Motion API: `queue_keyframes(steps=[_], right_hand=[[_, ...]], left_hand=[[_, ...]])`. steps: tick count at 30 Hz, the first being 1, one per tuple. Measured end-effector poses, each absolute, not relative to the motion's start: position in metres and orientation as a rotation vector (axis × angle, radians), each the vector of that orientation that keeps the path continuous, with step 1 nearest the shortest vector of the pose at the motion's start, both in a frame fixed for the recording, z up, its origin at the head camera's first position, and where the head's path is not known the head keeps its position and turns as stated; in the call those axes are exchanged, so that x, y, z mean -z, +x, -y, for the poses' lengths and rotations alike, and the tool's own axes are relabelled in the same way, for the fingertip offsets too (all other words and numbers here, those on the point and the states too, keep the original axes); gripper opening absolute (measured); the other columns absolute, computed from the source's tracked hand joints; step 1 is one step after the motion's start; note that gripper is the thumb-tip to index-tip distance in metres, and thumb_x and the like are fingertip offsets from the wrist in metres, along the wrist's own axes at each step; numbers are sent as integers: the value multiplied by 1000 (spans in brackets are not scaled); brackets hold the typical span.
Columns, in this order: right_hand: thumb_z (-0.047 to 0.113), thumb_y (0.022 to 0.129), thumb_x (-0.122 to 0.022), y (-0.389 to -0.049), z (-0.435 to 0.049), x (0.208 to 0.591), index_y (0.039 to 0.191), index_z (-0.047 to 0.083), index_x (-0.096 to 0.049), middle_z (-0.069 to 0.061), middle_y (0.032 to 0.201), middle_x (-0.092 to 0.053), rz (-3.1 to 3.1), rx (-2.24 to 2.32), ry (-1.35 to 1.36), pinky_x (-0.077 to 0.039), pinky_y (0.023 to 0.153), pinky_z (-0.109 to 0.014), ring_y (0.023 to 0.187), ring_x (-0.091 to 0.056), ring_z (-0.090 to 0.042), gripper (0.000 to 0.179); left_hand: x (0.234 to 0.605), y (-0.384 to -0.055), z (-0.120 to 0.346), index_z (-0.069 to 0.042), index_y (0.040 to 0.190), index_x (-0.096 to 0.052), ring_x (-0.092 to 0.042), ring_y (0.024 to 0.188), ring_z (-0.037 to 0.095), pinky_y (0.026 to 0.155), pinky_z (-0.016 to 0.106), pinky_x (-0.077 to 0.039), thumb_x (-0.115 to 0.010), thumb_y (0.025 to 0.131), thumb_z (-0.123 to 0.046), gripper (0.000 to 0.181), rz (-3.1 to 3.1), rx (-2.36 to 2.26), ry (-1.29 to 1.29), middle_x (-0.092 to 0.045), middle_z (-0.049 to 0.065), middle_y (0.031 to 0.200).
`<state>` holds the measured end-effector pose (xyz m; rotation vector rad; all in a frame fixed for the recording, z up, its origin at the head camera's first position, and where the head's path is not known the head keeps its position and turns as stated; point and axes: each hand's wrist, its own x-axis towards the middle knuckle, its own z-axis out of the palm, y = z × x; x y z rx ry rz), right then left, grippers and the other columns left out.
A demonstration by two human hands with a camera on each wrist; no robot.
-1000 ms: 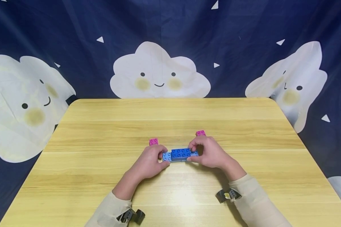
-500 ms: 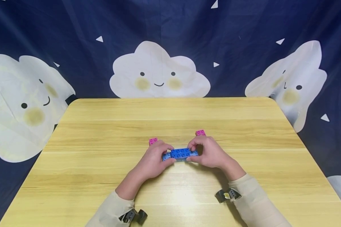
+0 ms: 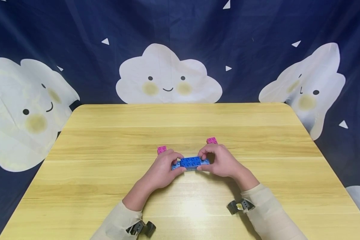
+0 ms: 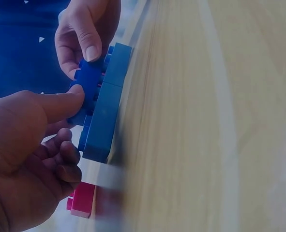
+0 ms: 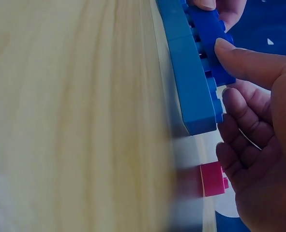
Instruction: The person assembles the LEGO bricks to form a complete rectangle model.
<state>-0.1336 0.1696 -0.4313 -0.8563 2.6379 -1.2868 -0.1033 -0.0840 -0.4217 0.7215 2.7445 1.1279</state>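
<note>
In the head view, a dark blue building brick (image 3: pixel 190 162) lies across two light blue bricks placed end to end on the table. One light blue brick (image 4: pixel 100 128) is nearest the left wrist camera, the other light blue brick (image 5: pixel 193 82) nearest the right. Some of their studs show along the join below the dark blue brick in both wrist views. My left hand (image 3: pixel 160 170) pinches the left end of the dark blue brick between thumb and fingers. At its right end, my right hand (image 3: pixel 222 161) pinches it the same way.
Just beyond my left hand sits a pink brick (image 3: pixel 162 150). A second pink brick (image 3: pixel 211 140) stands behind my right hand. Everything rests on a wooden table (image 3: pixel 180 116), and a dark blue curtain (image 3: pixel 243 40) with clouds hangs behind its far edge.
My left hand has shifted right, from the left end of the light blue brick onto the dark blue brick. My right hand has stayed where it was.
</note>
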Motion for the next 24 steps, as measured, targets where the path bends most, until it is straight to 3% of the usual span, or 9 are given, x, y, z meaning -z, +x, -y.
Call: queue_keyframes(steps=[6, 15, 24], right_hand=[[17, 71, -93, -133, -170, 432, 94, 17, -69, 5, 87, -64, -2616, 1315, -872, -44, 85, -40, 85, -57, -17, 33], [16, 72, -92, -132, -170, 434, 95, 18, -68, 9, 92, -64, -2626, 1312, -866, -44, 86, -38, 89, -57, -15, 34], [15, 73, -91, -131, -170, 434, 96, 17, -68, 9, 92, -64, -2620, 1317, -839, -46, 85, -37, 88, -57, -15, 33]], left_hand=[[423, -104, 84, -7, 113, -68, -47, 78, 15, 69, 32, -43, -79, 89, -23, 31, -2745, -1120, 726, -53, 2, 86], [424, -105, 85, -7, 113, -69, -57, 93, 16, 86, 35, -48, -78, 89, -25, 31, -2729, -1135, 732, -63, 0, 104], [425, -106, 85, -7, 113, -69, -58, 96, 16, 88, 36, -48, -77, 90, -24, 30, -2735, -1126, 753, -65, 1, 107]])
